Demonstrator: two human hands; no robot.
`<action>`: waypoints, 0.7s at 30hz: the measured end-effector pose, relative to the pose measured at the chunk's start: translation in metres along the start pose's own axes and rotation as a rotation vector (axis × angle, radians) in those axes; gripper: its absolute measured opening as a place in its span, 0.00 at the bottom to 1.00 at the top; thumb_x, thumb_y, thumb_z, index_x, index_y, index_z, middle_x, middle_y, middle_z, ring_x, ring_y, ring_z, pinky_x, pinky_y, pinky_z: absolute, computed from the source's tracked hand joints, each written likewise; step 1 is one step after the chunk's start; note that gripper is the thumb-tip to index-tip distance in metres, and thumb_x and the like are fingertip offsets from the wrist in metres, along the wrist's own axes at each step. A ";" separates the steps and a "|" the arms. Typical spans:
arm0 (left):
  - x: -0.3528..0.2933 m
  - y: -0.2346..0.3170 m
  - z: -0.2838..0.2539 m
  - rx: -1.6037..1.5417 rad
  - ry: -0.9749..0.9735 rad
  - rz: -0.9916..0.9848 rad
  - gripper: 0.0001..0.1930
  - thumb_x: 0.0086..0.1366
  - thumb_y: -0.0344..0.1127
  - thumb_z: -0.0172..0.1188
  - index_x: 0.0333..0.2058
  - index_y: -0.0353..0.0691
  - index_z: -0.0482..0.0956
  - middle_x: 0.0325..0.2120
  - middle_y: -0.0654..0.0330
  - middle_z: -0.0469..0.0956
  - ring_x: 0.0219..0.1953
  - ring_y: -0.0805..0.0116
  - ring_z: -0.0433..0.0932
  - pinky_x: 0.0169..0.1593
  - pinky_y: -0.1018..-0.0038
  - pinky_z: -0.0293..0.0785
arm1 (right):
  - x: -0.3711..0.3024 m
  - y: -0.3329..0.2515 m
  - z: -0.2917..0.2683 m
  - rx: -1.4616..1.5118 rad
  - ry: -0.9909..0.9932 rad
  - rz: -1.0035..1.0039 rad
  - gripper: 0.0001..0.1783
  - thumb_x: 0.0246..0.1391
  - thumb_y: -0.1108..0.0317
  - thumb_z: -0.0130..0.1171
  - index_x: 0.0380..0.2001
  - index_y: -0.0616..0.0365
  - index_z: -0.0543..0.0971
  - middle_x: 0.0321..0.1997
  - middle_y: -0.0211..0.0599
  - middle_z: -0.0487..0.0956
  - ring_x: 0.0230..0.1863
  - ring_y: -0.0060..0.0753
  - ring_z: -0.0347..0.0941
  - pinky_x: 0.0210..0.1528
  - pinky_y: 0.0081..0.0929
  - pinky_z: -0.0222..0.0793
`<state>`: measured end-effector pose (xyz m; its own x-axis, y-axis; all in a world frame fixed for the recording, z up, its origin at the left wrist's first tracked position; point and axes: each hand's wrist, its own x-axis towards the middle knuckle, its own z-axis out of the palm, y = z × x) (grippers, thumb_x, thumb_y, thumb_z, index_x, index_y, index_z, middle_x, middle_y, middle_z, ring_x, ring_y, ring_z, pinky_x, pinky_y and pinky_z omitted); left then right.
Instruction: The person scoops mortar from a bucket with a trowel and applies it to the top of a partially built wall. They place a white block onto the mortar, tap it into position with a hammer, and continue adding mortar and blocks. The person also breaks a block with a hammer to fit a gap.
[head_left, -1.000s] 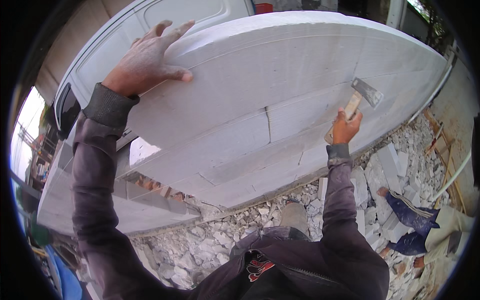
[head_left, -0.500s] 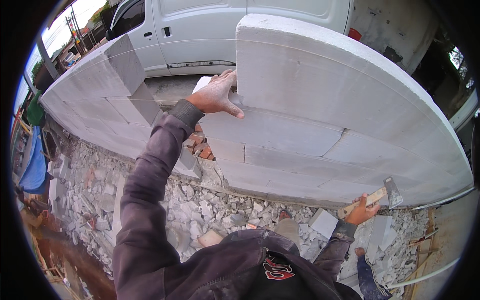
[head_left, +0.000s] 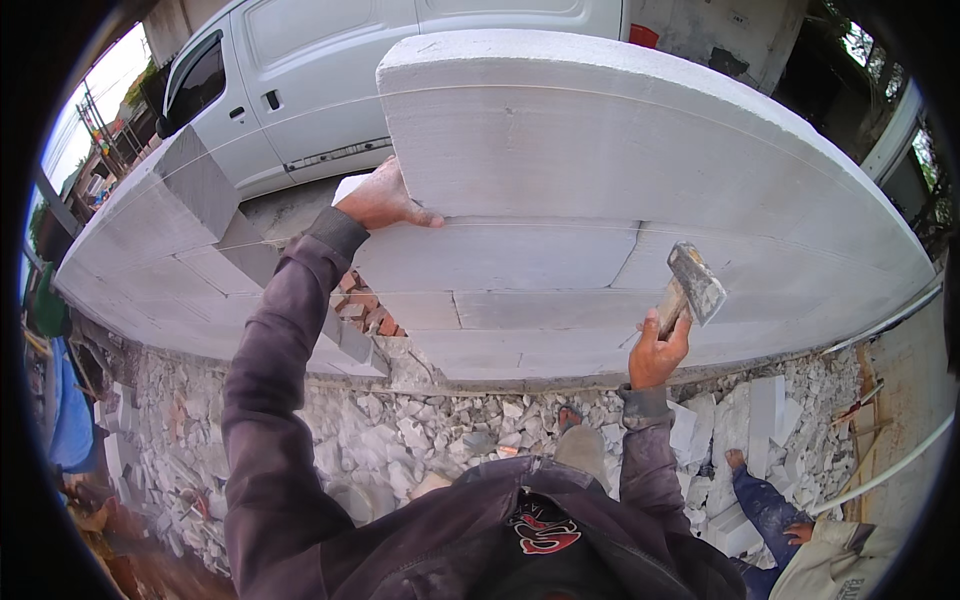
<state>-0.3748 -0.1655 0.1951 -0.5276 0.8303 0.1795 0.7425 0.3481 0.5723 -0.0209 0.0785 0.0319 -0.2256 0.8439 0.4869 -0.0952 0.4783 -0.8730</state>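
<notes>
A white van (head_left: 330, 90) stands behind the pale-grey block wall (head_left: 520, 150). The right grip (head_left: 660, 353), closed round a wooden-handled steel hatchet (head_left: 697, 283), has raised it level with the middle courses; the left grip (head_left: 380, 200), at the stepped end, is too hidden to judge.

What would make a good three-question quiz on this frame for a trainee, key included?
1. True or false: the right hand grips the hatchet by its metal head.
2. What stands behind the pale block wall? A) a ladder, B) a white van, C) a wheelbarrow.
3. Which hand is nearer the red brick pieces?

Key:
1. False; it grips the wooden handle.
2. B.
3. The left hand.
</notes>
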 end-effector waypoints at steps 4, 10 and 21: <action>-0.001 0.000 0.001 -0.098 0.015 0.056 0.56 0.35 0.50 0.84 0.61 0.31 0.66 0.54 0.44 0.73 0.59 0.49 0.70 0.64 0.65 0.65 | 0.028 0.005 0.027 -0.057 -0.008 -0.083 0.24 0.59 0.75 0.59 0.57 0.76 0.70 0.54 0.60 0.77 0.53 0.50 0.77 0.55 0.39 0.72; 0.004 -0.007 0.003 -0.151 -0.019 0.056 0.57 0.36 0.49 0.83 0.62 0.30 0.63 0.57 0.41 0.69 0.62 0.46 0.66 0.68 0.64 0.61 | 0.043 0.012 0.040 0.003 0.055 -0.080 0.25 0.59 0.74 0.61 0.57 0.78 0.70 0.55 0.63 0.76 0.56 0.53 0.76 0.58 0.39 0.71; 0.001 0.006 0.001 -0.144 -0.032 0.076 0.48 0.36 0.46 0.82 0.55 0.28 0.71 0.51 0.45 0.74 0.56 0.51 0.71 0.62 0.65 0.66 | 0.069 0.004 0.031 0.019 0.110 -0.104 0.23 0.59 0.75 0.61 0.55 0.77 0.72 0.53 0.62 0.77 0.55 0.52 0.77 0.57 0.39 0.71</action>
<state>-0.3704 -0.1619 0.1985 -0.4573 0.8660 0.2024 0.7116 0.2199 0.6673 -0.0667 0.1313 0.0607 -0.1061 0.8121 0.5738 -0.1309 0.5606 -0.8177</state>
